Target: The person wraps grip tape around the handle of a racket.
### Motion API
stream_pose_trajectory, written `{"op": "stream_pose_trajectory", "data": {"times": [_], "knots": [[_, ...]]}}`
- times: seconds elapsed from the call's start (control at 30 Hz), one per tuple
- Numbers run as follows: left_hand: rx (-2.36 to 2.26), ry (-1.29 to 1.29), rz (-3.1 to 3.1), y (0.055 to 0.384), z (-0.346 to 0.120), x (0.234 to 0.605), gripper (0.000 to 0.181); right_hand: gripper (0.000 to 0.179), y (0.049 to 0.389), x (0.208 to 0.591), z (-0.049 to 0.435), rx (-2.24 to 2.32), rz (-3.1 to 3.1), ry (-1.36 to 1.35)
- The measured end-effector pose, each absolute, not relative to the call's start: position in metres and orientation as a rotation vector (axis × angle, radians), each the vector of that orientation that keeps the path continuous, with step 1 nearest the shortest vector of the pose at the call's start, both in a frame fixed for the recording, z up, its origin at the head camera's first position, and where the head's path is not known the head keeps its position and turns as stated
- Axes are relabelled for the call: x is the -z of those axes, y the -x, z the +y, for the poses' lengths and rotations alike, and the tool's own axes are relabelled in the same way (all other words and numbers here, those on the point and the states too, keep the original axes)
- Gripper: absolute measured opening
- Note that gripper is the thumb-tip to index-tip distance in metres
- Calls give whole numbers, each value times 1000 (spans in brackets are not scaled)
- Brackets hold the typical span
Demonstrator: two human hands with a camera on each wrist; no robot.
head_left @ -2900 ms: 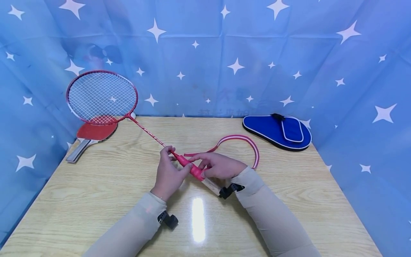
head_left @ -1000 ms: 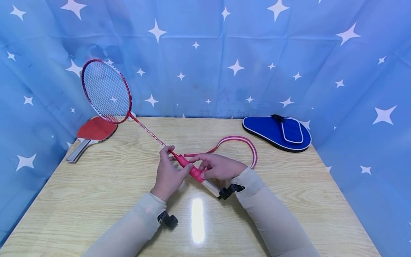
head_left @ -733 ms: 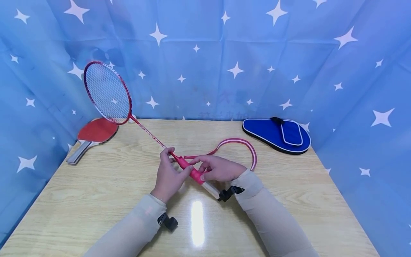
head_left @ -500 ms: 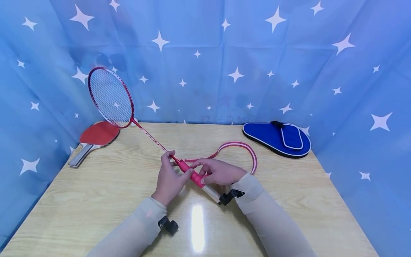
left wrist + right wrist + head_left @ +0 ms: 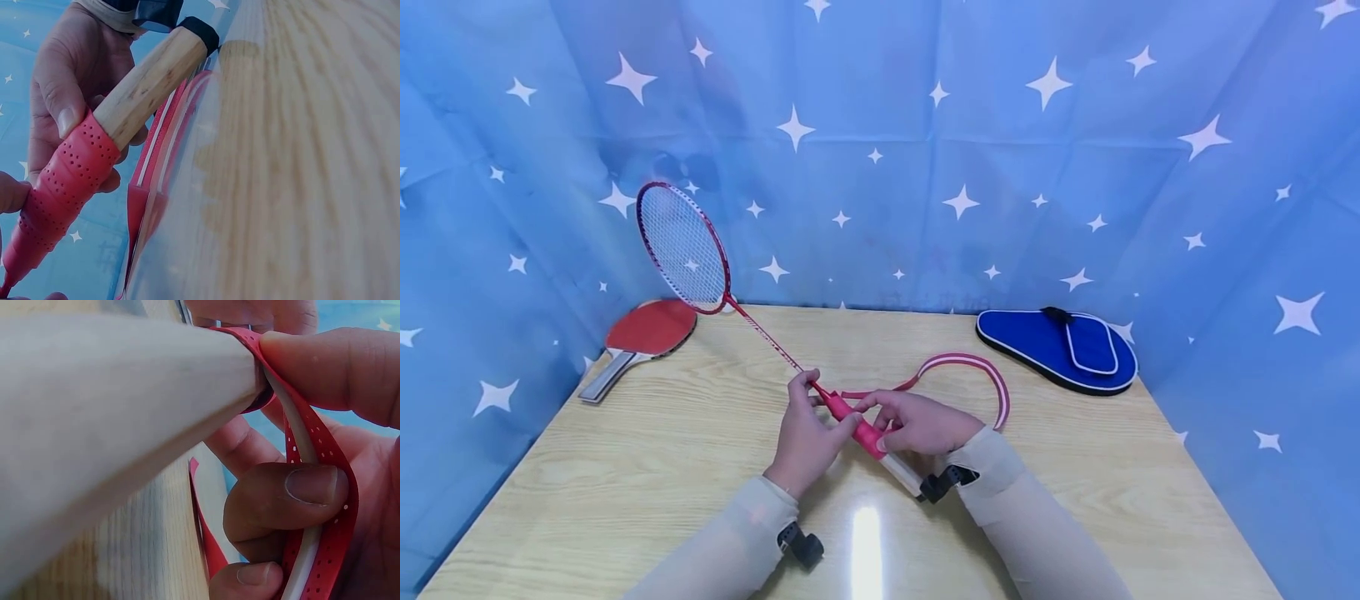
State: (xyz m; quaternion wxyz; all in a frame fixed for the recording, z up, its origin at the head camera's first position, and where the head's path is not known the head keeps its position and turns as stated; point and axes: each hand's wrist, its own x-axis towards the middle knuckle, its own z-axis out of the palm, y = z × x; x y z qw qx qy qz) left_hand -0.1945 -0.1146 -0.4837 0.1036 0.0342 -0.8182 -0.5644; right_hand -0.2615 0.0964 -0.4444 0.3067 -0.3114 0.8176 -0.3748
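Note:
A red badminton racket (image 5: 767, 337) slants across the middle of the head view, its strung head raised at the upper left. My left hand (image 5: 808, 442) holds it where shaft meets handle, thumb on the pink wrap. Perforated pink grip tape (image 5: 78, 162) coils round the upper handle; the lower part is bare wood (image 5: 147, 81) with a black end cap (image 5: 200, 34). My right hand (image 5: 928, 425) pinches the tape at the wrap's lower edge, thumb on it. In the right wrist view, the loose tape strip (image 5: 334, 544) with its white stripe runs between the fingers.
The tape's free tail (image 5: 958, 358) curves over the wooden table (image 5: 662, 483) behind my right hand. A red table tennis bat (image 5: 651, 327) lies at the back left. A blue bat case (image 5: 1030, 333) lies at the back right, before a starry blue curtain (image 5: 880, 83).
Earlier, the racket turned about its shaft, so its head now shows narrower and more edge-on. The whole scene has since shifted lower in the head view. Both hands keep their hold.

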Motion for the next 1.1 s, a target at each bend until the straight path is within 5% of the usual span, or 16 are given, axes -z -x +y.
{"op": "stream_pose_trajectory", "data": {"times": [1.1], "knots": [[1666, -42, -2348, 196, -117, 481, 93, 53, 260, 445, 96, 1054, 2292, 845]]}}
